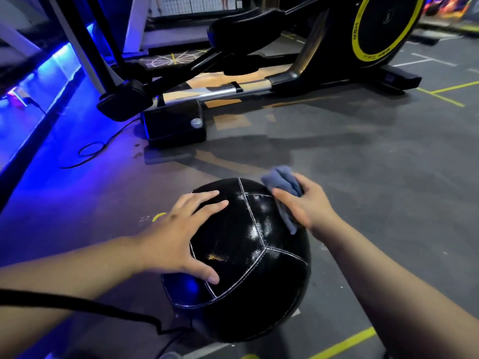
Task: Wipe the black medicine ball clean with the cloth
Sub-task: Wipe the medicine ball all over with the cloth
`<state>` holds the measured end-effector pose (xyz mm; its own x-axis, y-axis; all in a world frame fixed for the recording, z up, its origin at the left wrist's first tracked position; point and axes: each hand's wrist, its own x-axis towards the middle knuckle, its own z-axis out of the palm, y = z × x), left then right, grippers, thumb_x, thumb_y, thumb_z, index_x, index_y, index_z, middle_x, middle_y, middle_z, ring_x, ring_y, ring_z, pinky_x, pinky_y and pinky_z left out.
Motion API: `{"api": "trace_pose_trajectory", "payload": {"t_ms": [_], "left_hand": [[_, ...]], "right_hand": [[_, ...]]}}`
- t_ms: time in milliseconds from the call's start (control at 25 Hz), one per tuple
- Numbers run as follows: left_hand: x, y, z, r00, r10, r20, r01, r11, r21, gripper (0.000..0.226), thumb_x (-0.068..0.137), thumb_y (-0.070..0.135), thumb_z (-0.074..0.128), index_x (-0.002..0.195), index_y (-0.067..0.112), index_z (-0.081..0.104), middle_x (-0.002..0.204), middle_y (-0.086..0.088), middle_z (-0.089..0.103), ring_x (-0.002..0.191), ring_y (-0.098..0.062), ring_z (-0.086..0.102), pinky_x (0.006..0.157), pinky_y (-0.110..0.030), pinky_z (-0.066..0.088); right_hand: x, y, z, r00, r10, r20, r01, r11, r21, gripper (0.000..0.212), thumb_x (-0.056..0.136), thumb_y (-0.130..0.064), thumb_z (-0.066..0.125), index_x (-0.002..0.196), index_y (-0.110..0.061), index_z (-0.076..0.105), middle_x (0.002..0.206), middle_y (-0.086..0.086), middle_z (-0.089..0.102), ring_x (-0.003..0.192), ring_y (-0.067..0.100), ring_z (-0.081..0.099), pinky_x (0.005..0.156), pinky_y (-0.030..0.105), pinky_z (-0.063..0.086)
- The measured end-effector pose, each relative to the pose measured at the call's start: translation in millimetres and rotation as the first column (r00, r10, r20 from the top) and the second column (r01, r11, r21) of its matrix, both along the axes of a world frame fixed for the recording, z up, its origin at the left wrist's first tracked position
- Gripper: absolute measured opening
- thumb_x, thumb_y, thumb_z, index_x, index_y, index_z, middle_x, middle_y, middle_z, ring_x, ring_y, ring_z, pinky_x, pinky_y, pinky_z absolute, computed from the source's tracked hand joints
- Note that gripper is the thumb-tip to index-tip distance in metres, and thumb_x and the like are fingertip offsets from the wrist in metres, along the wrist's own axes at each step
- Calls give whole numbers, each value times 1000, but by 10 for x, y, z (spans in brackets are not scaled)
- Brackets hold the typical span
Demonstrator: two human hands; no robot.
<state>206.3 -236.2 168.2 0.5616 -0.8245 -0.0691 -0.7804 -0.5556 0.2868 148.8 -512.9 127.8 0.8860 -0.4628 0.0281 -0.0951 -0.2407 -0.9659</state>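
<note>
Pressing open-palmed with the left hand [176, 239], fingers straight and splayed over the upper left of the black medicine ball [246, 281], thumb reaching down its near face; gripping nothing, only laid flat on the surface. Set low and central on the grey gym floor [363, 164], close in front of the viewer; covered in glossy black panels joined by white stitched seams; tinted by a blue glare on the lower left side. Pinching a bunched blue-grey cloth [282, 182] with the right hand [308, 206], fingers curled round the wad, thumb lying along its near edge; holding that cloth against the ball's upper right shoulder, with one tail of it hanging down beside the wrist.

Lit from the far left by a blue light strip [51, 63] running away into the distance; crossed at the bottom left corner by a thick black strap [77, 304]; marked further back on the left by a thin black cable [90, 151] looped on the floor. Backed, well apart from the ball, by a black elliptical trainer [176, 125] with a silver rail; topped at the upper right by a black flywheel housing [383, 27] ringed in yellow. Striped at the right and along the bottom by yellow floor lines [440, 94].
</note>
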Motion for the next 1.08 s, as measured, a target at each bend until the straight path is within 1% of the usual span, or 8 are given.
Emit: {"api": "trace_pose_trajectory", "payload": {"t_ms": [120, 240, 400, 560, 720, 840, 960, 1080], "left_hand": [[-79, -40, -2, 998, -25, 57, 24, 1000, 19, 128, 41, 90, 66, 149, 45, 14, 158, 19, 4, 145, -5, 0, 109, -31, 23], [-102, -27, -43, 999, -15, 47, 16, 1000, -19, 124, 43, 90, 66, 148, 48, 16, 158, 20, 4, 146, -8, 2, 118, -37, 21], [-30, -62, -57, 1000, -23, -16, 23, 999, -25, 121, 45, 84, 71, 146, 51, 13, 158, 22, -6, 147, -5, -10, 120, -54, 5], [166, -94, 26, 1000, 19, 22, -19, 1000, 0, 124, 44, 76, 78, 144, 54, 9, 157, 15, -22, 144, -9, -28, 111, -55, -16], [549, 40, 99, 971, 213, 111, -207, 976, -65, 113, 50, 71, 79, 145, 48, 21, 161, 8, -10, 149, -19, -9, 111, -65, -7], [572, -140, 127, 879, 389, 275, -335, 915, -224, 82, 68, 45, 82, 140, 28, 44, 157, -6, 23, 143, -30, 23, 114, -64, 15], [155, -423, 79, 957, 108, 271, -31, 962, -272, 62, 82, 57, 59, 137, 31, 47, 150, 3, 41, 137, -22, 38, 113, -56, 28], [-146, -562, 5, 965, -139, 221, 128, 990, 64, 85, 76, 79, 43, 150, 46, 14, 162, 16, 6, 148, -10, 8, 115, -59, 10]], "right_hand": [[420, 320, 397, 934, 353, -53, -352, 888, -295, 35, 76, -25, 79, 109, -29, 69, 98, -9, 72, 90, 4, 64, 85, 19, 49], [652, 422, 483, 889, 413, -198, -458, 788, -412, 30, 73, -37, 75, 102, -38, 68, 91, -9, 72, 90, 13, 67, 84, 28, 54], [618, 332, 517, 906, 334, -260, -422, 764, -489, 21, 71, -35, 74, 81, -23, 59, 73, -6, 64, 74, 17, 60, 73, 31, 52], [540, 185, 589, 932, 178, -316, -346, 698, -627, 27, 74, -40, 70, 79, -21, 52, 79, -1, 62, 81, 26, 59, 70, 31, 47], [308, -74, 612, 912, 0, -409, -296, 690, -660, 29, 77, -45, 64, 75, -22, 47, 80, -3, 58, 84, 29, 56, 72, 32, 44], [-24, -162, 591, 877, -160, -454, -218, 708, -672, 27, 77, -45, 57, 71, -20, 48, 70, -4, 54, 74, 29, 53, 65, 31, 40], [-324, -215, 466, 846, -271, -460, -123, 740, -661, 25, 81, -43, 51, 73, -19, 48, 73, 0, 55, 78, 32, 54, 67, 31, 40], [-521, -319, 273, 823, -394, -409, 65, 781, -621, 27, 85, -45, 48, 91, -20, 53, 90, 7, 64, 87, 33, 60, 70, 33, 42]]}}
